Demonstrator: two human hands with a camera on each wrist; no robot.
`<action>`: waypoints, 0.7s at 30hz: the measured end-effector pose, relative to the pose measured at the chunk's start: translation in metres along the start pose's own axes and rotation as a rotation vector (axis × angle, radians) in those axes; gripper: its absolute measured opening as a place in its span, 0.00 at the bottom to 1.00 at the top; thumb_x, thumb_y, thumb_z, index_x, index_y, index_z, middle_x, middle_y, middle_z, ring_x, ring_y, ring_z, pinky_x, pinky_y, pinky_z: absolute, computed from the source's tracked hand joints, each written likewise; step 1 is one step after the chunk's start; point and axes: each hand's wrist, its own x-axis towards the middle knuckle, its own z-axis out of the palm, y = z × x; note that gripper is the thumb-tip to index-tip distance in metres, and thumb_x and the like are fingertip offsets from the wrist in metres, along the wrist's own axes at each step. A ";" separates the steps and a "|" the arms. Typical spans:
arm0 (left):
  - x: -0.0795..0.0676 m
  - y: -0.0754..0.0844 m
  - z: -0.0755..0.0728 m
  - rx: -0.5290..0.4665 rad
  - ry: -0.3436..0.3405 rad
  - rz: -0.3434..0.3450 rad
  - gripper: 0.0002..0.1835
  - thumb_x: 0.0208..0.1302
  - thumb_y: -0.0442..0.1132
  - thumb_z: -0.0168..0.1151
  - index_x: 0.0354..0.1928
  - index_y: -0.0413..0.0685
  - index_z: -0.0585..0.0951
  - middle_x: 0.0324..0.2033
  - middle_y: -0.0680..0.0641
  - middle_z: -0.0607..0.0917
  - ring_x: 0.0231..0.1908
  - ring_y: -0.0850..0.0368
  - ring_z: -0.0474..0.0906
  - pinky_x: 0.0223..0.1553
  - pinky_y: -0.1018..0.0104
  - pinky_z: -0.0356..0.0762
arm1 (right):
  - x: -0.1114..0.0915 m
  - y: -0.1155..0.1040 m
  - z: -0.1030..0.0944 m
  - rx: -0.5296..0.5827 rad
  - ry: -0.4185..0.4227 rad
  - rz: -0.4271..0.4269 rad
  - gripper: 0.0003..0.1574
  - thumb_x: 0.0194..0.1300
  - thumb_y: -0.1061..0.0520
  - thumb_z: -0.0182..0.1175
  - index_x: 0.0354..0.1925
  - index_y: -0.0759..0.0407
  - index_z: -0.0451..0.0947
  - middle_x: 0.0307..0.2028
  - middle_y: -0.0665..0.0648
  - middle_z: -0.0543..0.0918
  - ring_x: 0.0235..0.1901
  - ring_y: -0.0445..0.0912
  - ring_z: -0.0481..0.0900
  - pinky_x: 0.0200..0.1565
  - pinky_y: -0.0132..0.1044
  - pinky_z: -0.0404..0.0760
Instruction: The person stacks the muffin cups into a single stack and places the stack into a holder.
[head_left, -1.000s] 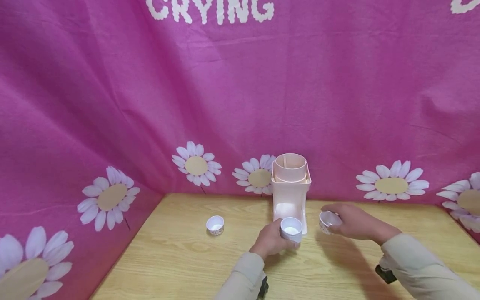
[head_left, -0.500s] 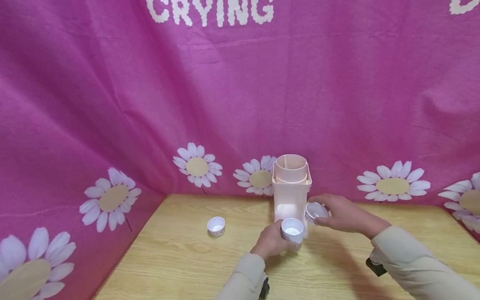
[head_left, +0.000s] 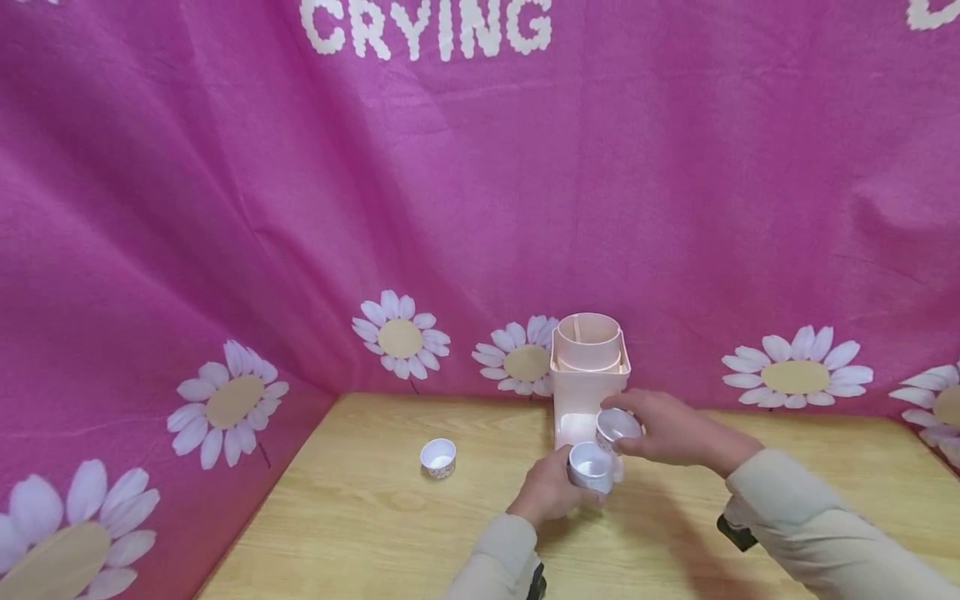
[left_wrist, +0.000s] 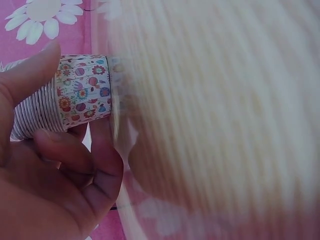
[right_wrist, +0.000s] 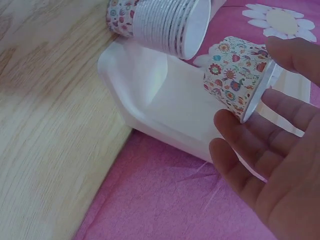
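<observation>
My left hand (head_left: 551,487) grips a nested stack of flower-print paper baking cups (head_left: 590,477), mouths facing up, low in front of a pale pink plastic stand (head_left: 588,392). In the left wrist view the thumb and fingers wrap round the stacked rims (left_wrist: 37,107). A single paper baking cup (right_wrist: 232,75) is pinched near its rim between the thumb and fingers of my right hand (head_left: 678,429). In the head view it is slightly tilted and overlaps the stack's far right edge. Another such cup (head_left: 438,460) stands upright on the table, left of both hands.
The wooden table (head_left: 360,533) meets a magenta cloth (head_left: 465,183) printed with daisies and white letters at the back and left. An open round cylinder (head_left: 590,337) sits in the top of the pink stand, close to the cloth.
My right hand has moved left with its paper cup, from beside the pink stand to right over the stack. The left hand has stayed nearly in place. The view has shifted slightly.
</observation>
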 end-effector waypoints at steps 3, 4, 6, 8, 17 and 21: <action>-0.002 -0.002 0.001 -0.010 0.005 0.001 0.28 0.41 0.42 0.82 0.46 0.53 0.80 0.37 0.55 0.85 0.38 0.62 0.78 0.46 0.65 0.76 | 0.003 -0.004 0.003 0.012 -0.015 -0.021 0.29 0.54 0.54 0.71 0.52 0.65 0.79 0.45 0.60 0.86 0.44 0.52 0.84 0.46 0.49 0.82; -0.003 -0.002 0.001 -0.011 0.005 0.004 0.28 0.41 0.42 0.82 0.46 0.53 0.80 0.37 0.55 0.85 0.38 0.62 0.78 0.46 0.65 0.76 | 0.004 -0.005 0.005 0.021 -0.020 -0.027 0.29 0.54 0.54 0.71 0.52 0.65 0.79 0.45 0.60 0.87 0.43 0.52 0.84 0.46 0.48 0.82; -0.004 -0.003 0.002 -0.015 0.004 0.004 0.28 0.41 0.42 0.82 0.47 0.53 0.79 0.38 0.55 0.85 0.39 0.62 0.78 0.46 0.65 0.76 | 0.005 -0.008 0.007 0.040 -0.038 -0.019 0.28 0.54 0.54 0.71 0.52 0.65 0.79 0.45 0.58 0.86 0.42 0.50 0.84 0.45 0.46 0.82; -0.004 -0.003 0.002 -0.013 0.000 0.008 0.28 0.42 0.43 0.82 0.48 0.53 0.79 0.39 0.55 0.86 0.40 0.61 0.79 0.47 0.65 0.76 | 0.005 -0.010 0.009 0.051 -0.055 -0.004 0.29 0.54 0.55 0.71 0.53 0.65 0.78 0.46 0.58 0.86 0.42 0.49 0.83 0.45 0.45 0.82; -0.003 -0.004 0.002 0.016 -0.005 0.005 0.31 0.42 0.44 0.82 0.50 0.54 0.79 0.42 0.55 0.86 0.42 0.60 0.79 0.49 0.65 0.77 | 0.010 -0.016 0.016 0.047 -0.077 -0.009 0.31 0.52 0.57 0.71 0.54 0.65 0.78 0.47 0.60 0.86 0.42 0.50 0.83 0.43 0.43 0.81; 0.000 -0.001 -0.001 0.022 -0.010 0.003 0.30 0.42 0.43 0.82 0.50 0.55 0.79 0.42 0.55 0.86 0.42 0.61 0.80 0.49 0.65 0.77 | 0.013 -0.019 0.014 0.046 -0.084 -0.002 0.33 0.51 0.58 0.71 0.56 0.66 0.77 0.48 0.61 0.85 0.43 0.51 0.83 0.43 0.44 0.81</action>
